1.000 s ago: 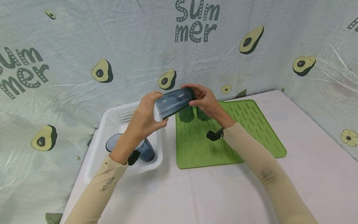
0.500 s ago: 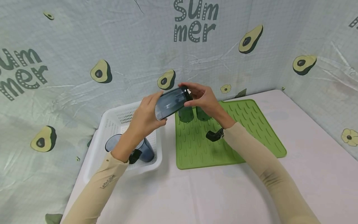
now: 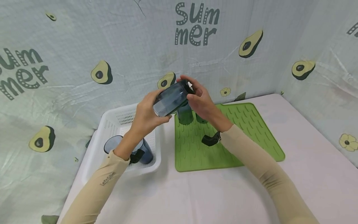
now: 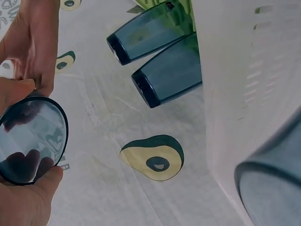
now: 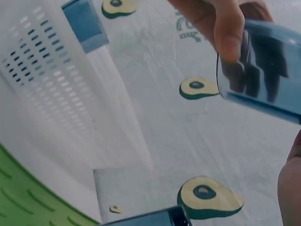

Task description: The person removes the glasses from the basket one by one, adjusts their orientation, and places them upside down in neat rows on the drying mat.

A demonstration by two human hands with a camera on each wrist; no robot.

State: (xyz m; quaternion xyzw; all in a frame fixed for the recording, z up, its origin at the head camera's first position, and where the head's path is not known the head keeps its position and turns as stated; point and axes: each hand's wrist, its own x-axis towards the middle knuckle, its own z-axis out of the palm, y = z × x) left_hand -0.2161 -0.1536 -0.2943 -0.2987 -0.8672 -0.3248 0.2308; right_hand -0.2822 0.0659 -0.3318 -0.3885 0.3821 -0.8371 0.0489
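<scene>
Holding the tilted blue cup (image 3: 172, 98) between left hand (image 3: 146, 116) and right hand (image 3: 202, 102), both curled around it, the person probably needed a firm grip while turning it above the green mat (image 3: 246, 130).

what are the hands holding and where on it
Both hold one dark blue cup, tipped on its side above the table: left hand at the open rim end, right hand at the base end.

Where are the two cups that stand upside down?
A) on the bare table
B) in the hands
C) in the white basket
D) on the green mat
D: two cups stand upside down on the green mat, behind the cup held in both hands.
</scene>
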